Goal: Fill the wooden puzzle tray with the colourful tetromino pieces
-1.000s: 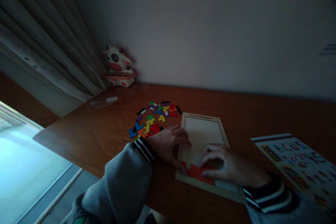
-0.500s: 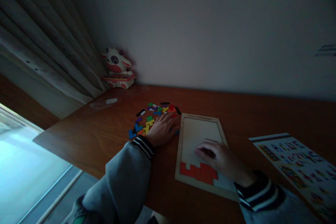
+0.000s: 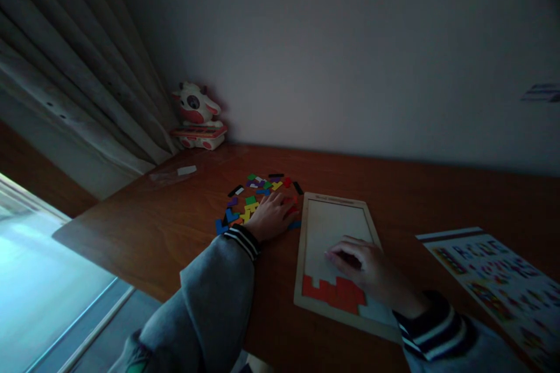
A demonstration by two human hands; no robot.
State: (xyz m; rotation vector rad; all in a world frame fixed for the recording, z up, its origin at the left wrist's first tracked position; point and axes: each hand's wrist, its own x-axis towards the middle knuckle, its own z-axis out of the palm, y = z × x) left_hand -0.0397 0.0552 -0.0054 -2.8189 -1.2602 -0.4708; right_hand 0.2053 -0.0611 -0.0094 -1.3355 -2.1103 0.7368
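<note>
Pieces in red cover the near left portion of the wooden tray; its far portion is uncovered. Loose coloured pieces lie outside it, to the left. Left hand spreads palm-down over these; grip cannot be determined. Right hand is curled over the tray; grip likewise indeterminate.

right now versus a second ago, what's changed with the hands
The left hand moved from the left edge of the board out to the loose pieces. The right hand came off the red pieces and shifted farther up the board. Board, red pieces and cow toy look unmoved.
</note>
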